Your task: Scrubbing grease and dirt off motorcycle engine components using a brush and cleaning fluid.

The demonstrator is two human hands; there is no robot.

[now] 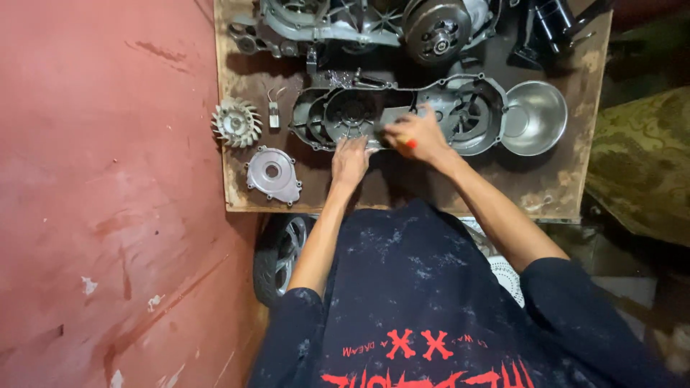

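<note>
A: Head view, biggest first: what's on the counter (pixel 402 190)?

B: An engine block (pixel 359 25) lies along the far edge. Nearer the person lies a long grey cover (pixel 402 108), open side up, with a steel bowl (pixel 533 117) just beside its right end. Left of the cover sit a flat round plate (pixel 273 174) and a finned fan (pixel 236 123), well apart from the hands.

A: And the hands?

B: The left hand (pixel 350 159) rests flat on the cover's near rim, fingers spread, gripping nothing. The right hand (pixel 415 135) is clenched over the cover's middle around a small tool with an orange tip (pixel 410 144); I can't tell what sort of tool it is.

A: How would the cover handle?

B: I'd judge it to be cast metal: stiff, fairly heavy, awkwardly long and likely greasy. The thin rim and ribs inside could chip if knocked. Best taken with both hands at the thick outer rim, one near each end, not by the inner webs.
</note>
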